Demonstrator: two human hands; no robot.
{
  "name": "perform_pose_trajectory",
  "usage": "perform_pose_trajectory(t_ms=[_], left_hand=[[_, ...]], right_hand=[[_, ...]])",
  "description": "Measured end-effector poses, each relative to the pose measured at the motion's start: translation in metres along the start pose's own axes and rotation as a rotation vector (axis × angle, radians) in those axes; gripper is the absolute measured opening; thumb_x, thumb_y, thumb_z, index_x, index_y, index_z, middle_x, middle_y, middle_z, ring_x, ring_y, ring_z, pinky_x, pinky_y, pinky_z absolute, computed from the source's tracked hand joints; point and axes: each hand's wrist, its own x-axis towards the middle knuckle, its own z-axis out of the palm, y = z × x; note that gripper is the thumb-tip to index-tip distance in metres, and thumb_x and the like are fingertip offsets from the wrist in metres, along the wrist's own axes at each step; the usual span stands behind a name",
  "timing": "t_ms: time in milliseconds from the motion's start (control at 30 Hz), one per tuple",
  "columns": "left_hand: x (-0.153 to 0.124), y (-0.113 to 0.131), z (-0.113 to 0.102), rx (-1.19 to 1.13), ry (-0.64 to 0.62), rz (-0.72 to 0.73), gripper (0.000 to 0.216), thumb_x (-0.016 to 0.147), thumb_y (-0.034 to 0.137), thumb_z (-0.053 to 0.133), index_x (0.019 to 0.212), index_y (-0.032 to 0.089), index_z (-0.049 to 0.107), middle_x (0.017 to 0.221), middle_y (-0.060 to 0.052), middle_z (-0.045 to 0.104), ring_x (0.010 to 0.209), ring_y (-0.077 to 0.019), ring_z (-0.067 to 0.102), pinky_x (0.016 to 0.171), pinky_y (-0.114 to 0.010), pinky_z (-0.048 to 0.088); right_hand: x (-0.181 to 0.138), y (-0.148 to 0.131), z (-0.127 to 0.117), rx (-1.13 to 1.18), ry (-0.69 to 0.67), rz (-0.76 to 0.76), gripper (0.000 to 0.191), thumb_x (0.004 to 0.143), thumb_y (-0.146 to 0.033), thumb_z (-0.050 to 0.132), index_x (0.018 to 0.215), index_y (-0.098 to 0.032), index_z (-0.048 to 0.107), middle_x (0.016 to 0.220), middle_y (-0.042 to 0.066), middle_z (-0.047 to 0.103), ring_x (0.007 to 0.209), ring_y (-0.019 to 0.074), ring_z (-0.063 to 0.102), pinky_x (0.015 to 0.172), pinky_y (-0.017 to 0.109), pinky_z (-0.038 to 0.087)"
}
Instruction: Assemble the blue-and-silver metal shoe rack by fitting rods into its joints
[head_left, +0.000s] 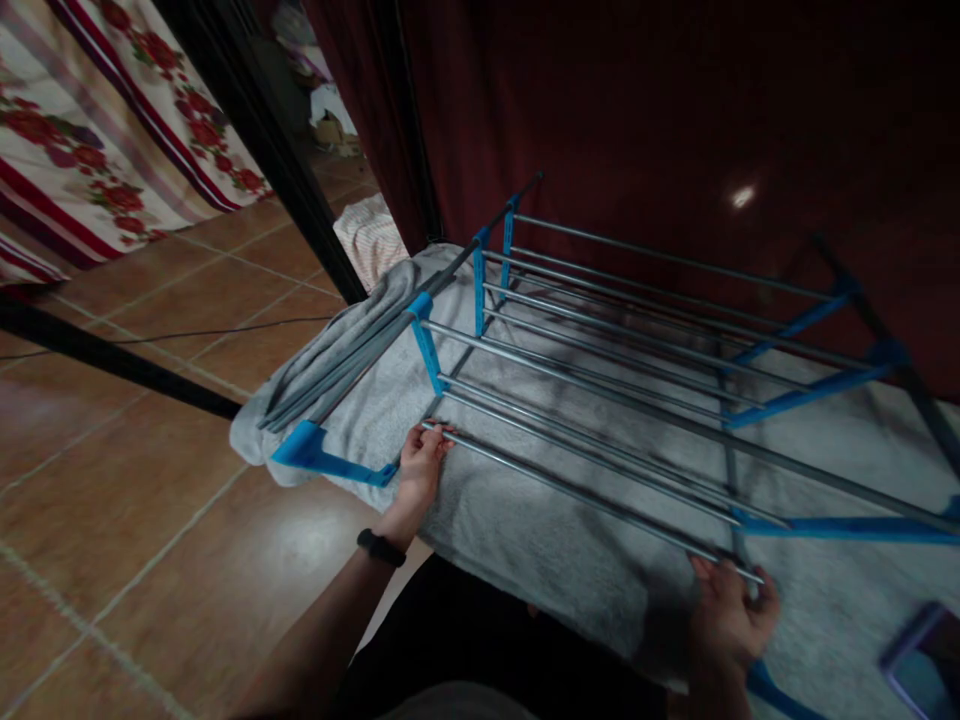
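The rack (600,388) pairs silver-grey rods (525,360) with bright blue brackets (427,345). Under the rack, the blanket (517,540) is plain pale grey. Behind the rack, the panel (637,120) is dark maroon. Left of the rack, tiles (187,560) are orange-brown with pale lines; beyond them, the cream curtain (150,110) carries red flowers and maroon and tan stripes.

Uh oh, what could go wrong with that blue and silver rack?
The metal rod could slip, because the left hand and right hand seem to hold it only near its ends. The rack might wobble, since it stands on a soft, wrinkly blanket. And what looks like a phone lies beyond the right hand, so a swinging metal rod might bump it.
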Motion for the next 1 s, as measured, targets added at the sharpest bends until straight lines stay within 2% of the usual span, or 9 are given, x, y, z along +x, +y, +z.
perform_pose_trajectory(t_ms=[100, 433, 633, 833, 1000], left_hand=[[0.002, 0.0, -0.001, -0.009, -0.009, -0.002, 0.048, 0.068, 0.043, 0.102, 0.094, 0.022, 0.068, 0.089, -0.002, 0.076, 0.083, -0.0154, 0.074, 0.072, -0.024, 0.057], [0.003, 0.004, -0.001, 0.047, -0.01, -0.017, 0.049, 0.071, 0.047, 0.101, 0.08, 0.024, 0.059, 0.079, 0.001, 0.069, 0.076, -0.0136, 0.072, 0.071, -0.025, 0.058], [0.001, 0.012, 0.001, 0.037, -0.069, -0.052, 0.05, 0.068, 0.048, 0.103, 0.079, 0.021, 0.062, 0.085, -0.003, 0.078, 0.086, -0.0185, 0.078, 0.075, -0.026, 0.062], [0.013, 0.01, -0.004, 0.067, -0.052, -0.068, 0.033, 0.074, 0.034, 0.097, 0.088, 0.019, 0.072, 0.091, -0.007, 0.082, 0.091, -0.0227, 0.079, 0.079, -0.031, 0.063], [0.018, 0.013, -0.003, 0.11, -0.048, -0.04, 0.04, 0.067, 0.035, 0.099, 0.069, 0.021, 0.061, 0.076, 0.001, 0.075, 0.088, -0.0216, 0.079, 0.077, -0.031, 0.065]], right_hand=[[-0.003, -0.002, 0.003, 0.01, 0.057, -0.004, 0.08, 0.053, -0.042, 0.102, 0.117, -0.031, 0.056, 0.085, -0.011, 0.057, 0.066, 0.0121, 0.068, 0.06, 0.029, 0.067], [-0.006, -0.003, 0.008, 0.003, 0.059, -0.031, 0.079, 0.054, -0.048, 0.104, 0.115, -0.03, 0.058, 0.082, -0.01, 0.064, 0.063, 0.0141, 0.07, 0.055, 0.029, 0.065], [-0.016, -0.01, 0.019, 0.061, 0.061, -0.003, 0.083, 0.055, -0.048, 0.105, 0.121, -0.029, 0.059, 0.076, -0.013, 0.062, 0.064, 0.0114, 0.071, 0.065, 0.024, 0.065], [-0.025, -0.016, 0.031, 0.056, 0.043, -0.069, 0.073, 0.065, -0.053, 0.098, 0.123, -0.028, 0.061, 0.073, -0.015, 0.055, 0.067, 0.011, 0.069, 0.07, 0.027, 0.065], [-0.027, -0.017, 0.037, 0.101, 0.068, -0.043, 0.076, 0.065, -0.053, 0.097, 0.127, -0.028, 0.06, 0.074, -0.014, 0.06, 0.069, 0.0131, 0.07, 0.071, 0.03, 0.065]])
